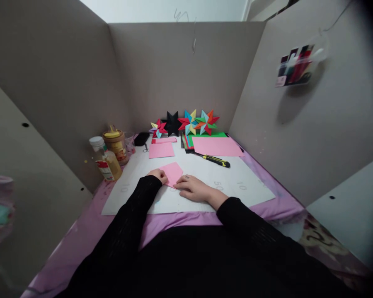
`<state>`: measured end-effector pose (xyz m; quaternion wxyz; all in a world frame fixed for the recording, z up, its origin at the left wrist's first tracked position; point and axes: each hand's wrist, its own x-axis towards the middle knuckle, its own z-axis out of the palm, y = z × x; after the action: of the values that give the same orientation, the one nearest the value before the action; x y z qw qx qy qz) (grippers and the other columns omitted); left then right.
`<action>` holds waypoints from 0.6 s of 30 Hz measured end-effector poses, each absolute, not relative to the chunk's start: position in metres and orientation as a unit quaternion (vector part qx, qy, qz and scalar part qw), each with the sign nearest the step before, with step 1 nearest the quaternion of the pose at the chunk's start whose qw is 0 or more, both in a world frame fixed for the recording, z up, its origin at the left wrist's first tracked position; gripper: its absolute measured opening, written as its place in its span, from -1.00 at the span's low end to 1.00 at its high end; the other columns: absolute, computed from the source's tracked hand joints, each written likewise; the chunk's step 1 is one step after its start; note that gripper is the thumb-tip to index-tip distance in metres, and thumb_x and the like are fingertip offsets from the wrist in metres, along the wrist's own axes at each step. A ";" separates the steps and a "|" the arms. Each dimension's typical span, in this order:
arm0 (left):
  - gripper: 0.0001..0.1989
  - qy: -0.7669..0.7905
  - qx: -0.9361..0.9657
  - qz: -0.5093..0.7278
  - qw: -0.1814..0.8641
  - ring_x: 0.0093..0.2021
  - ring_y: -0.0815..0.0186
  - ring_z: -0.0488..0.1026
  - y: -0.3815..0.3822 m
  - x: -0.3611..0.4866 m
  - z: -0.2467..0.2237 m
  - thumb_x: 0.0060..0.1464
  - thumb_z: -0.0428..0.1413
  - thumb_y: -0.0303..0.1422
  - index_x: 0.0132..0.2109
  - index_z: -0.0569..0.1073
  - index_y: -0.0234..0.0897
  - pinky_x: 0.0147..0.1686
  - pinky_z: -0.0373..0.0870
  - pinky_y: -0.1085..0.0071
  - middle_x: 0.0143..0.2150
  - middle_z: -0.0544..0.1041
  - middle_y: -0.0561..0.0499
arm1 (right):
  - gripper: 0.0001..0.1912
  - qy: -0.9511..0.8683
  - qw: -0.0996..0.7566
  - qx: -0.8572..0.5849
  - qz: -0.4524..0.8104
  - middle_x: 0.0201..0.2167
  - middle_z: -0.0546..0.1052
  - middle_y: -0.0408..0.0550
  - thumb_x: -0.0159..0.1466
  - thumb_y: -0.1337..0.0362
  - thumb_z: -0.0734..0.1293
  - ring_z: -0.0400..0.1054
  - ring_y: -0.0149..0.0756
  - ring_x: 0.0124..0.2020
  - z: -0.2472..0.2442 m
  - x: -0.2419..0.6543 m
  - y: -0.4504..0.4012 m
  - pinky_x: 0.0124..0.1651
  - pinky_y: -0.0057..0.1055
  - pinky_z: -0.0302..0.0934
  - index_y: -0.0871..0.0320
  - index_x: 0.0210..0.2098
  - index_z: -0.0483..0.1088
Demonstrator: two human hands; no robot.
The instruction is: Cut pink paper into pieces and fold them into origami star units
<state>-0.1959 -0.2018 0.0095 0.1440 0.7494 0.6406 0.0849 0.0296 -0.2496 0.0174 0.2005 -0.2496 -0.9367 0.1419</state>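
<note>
A folded piece of pink paper lies on the white sheet that covers the middle of the table. At its left edge, my left hand has its fingers closed on the paper. My right hand rests at the lower right edge, fingers stretched out, with a fingertip touching the paper's near corner. Behind the hands lie a pink paper square and a larger pink sheet on a stack of coloured paper. A black and yellow utility knife lies before that stack.
Several folded paper stars stand against the back panel. On the left are a glue bottle, a brown container, small scissors and a black object. Grey panels enclose three sides, and a clear holder hangs on the right one.
</note>
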 end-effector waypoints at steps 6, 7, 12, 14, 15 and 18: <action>-0.82 0.647 0.743 0.091 0.144 -0.42 0.31 0.40 -0.201 -0.195 0.008 -0.12 0.05 -0.25 -0.43 0.49 -0.21 -0.48 0.20 0.46 -0.41 0.52 0.05 | -0.52 -0.944 0.129 -0.277 0.127 0.23 0.19 0.04 0.23 0.18 0.23 -0.02 -0.09 0.25 0.016 0.028 -0.249 0.21 -0.08 -0.10 0.09 0.14 0.22; -0.83 0.647 0.743 0.091 0.145 -0.42 0.31 0.40 -0.201 -0.195 0.008 -0.12 0.05 -0.25 -0.43 0.49 -0.21 -0.47 0.20 0.46 -0.42 0.52 0.05 | -0.48 -0.944 0.116 -0.280 0.128 0.25 0.17 0.05 0.24 0.14 0.22 -0.04 -0.08 0.26 0.016 0.027 -0.249 0.21 -0.08 -0.12 0.09 0.17 0.17; -0.83 0.653 0.738 0.092 0.144 -0.41 0.31 0.42 -0.202 -0.194 0.008 -0.12 0.06 -0.25 -0.41 0.50 -0.20 -0.44 0.24 0.46 -0.41 0.53 0.05 | -0.33 -0.944 0.075 -0.302 0.112 0.26 0.13 0.08 0.24 0.01 0.19 -0.05 -0.01 0.25 0.018 0.018 -0.246 0.18 -0.03 -0.12 0.09 0.27 0.01; -0.82 0.656 0.735 0.091 0.143 -0.40 0.30 0.43 -0.203 -0.194 0.010 -0.11 0.06 -0.25 -0.40 0.51 -0.20 -0.41 0.26 0.47 -0.40 0.54 0.04 | -0.32 -0.942 0.070 -0.310 0.106 0.26 0.13 0.07 0.24 -0.01 0.18 -0.05 0.03 0.24 0.019 0.014 -0.246 0.15 0.01 -0.10 0.08 0.28 0.00; -0.81 0.658 0.734 0.091 0.143 -0.39 0.30 0.43 -0.204 -0.193 0.011 -0.11 0.06 -0.24 -0.39 0.51 -0.20 -0.40 0.27 0.47 -0.40 0.54 0.03 | -0.31 -0.942 0.069 -0.313 0.104 0.26 0.13 0.08 0.24 -0.02 0.18 -0.05 0.04 0.23 0.018 0.012 -0.246 0.14 0.02 -0.10 0.08 0.28 -0.01; -0.79 0.661 0.731 0.093 0.144 -0.37 0.29 0.44 -0.207 -0.192 0.013 -0.09 0.05 -0.23 -0.37 0.52 -0.19 -0.37 0.28 0.47 -0.38 0.55 0.03 | -0.30 -0.941 0.075 -0.314 0.099 0.26 0.13 0.09 0.24 -0.02 0.18 -0.04 0.07 0.21 0.017 0.010 -0.246 0.12 0.05 -0.10 0.09 0.28 -0.02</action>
<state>-0.1921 -0.2066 0.0129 0.1441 0.7306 0.6609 0.0931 0.0099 -0.2461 0.0167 0.0750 -0.3145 -0.9411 0.0988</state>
